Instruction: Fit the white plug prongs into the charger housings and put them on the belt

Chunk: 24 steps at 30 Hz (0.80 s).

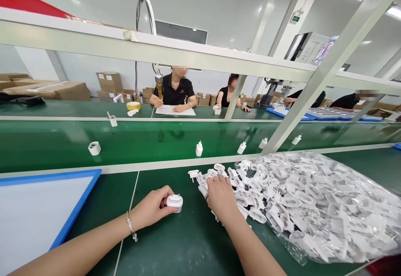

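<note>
- Left hand (149, 207): the fingers (163, 195) were closed narrowly around a white plug adapter (174, 203), holding it, with the adapter's end projecting past the fingertips.
- Right hand (222, 196): the fingers (213, 180) were pressed down into a pile of white adapter parts (250, 188). Whether they held a part could not be determined.
- A loose two-pin part (193, 175) lay on the green bench (184, 242), just beyond the right-hand fingers.
- A clear plastic bag (316, 200) of further white parts lay to the right of the right-hand fingers, touching the pile.
- A blue-framed tray (75, 209) lay to the left of the left-hand fingers.
- Adapters (199, 149) stood upright on a green belt (131, 146), beyond the fingers of both hands.
- A co-worker (175, 92) sat across the belt, well beyond the fingers.
</note>
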### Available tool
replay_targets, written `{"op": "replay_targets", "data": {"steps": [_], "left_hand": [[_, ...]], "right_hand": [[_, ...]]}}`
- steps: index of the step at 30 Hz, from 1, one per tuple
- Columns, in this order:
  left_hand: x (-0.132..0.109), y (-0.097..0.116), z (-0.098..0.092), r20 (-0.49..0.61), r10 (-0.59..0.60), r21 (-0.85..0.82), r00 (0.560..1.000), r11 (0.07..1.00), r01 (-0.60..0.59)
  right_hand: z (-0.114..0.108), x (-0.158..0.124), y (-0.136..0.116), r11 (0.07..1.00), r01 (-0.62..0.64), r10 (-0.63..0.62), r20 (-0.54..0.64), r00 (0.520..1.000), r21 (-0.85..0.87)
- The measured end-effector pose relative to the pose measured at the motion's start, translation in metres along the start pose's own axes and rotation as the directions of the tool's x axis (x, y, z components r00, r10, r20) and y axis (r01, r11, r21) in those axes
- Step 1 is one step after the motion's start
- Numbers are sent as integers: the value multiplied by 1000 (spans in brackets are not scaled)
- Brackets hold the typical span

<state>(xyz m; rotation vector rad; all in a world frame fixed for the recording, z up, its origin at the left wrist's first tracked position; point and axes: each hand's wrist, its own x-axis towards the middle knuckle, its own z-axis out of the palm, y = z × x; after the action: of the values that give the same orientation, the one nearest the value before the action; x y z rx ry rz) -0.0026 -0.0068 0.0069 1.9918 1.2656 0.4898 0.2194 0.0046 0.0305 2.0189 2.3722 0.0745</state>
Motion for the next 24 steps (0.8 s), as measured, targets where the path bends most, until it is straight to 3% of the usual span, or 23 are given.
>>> {"op": "replay_targets", "data": {"steps": [3, 6, 10, 14, 18, 21, 23, 24], "left_hand": [[11, -2, -15, -17, 21, 97, 1000, 995, -19], [37, -14, -45, -159, -15, 250, 987, 967, 55], [77, -45, -86, -350, -100, 315, 931, 924, 217], [100, -77, -109, -437, -166, 335, 884, 882, 332], [108, -94, -127, -464, -178, 360, 868, 857, 368], [100, -106, -150, -527, -193, 383, 828, 816, 434], [87, -117, -165, -550, -220, 396, 806, 781, 483], [79, -122, -171, -544, -232, 402, 806, 771, 494]], "right_hand": [[6, 1, -1, 999, -29, 30, 21, 999, -42], [11, 1, -8, 999, -1, 2, 23, 1000, -47], [14, 0, -13, 999, 37, -36, 26, 999, -29], [14, -1, -14, 999, 48, -48, 28, 998, -2], [12, 0, -14, 999, 35, -35, 19, 999, 39], [8, -2, -10, 996, -3, 1, 16, 1000, 94], [7, -4, -6, 955, -18, 29, -32, 999, 297], [7, -5, -4, 892, -3, 39, -70, 997, 452]]}}
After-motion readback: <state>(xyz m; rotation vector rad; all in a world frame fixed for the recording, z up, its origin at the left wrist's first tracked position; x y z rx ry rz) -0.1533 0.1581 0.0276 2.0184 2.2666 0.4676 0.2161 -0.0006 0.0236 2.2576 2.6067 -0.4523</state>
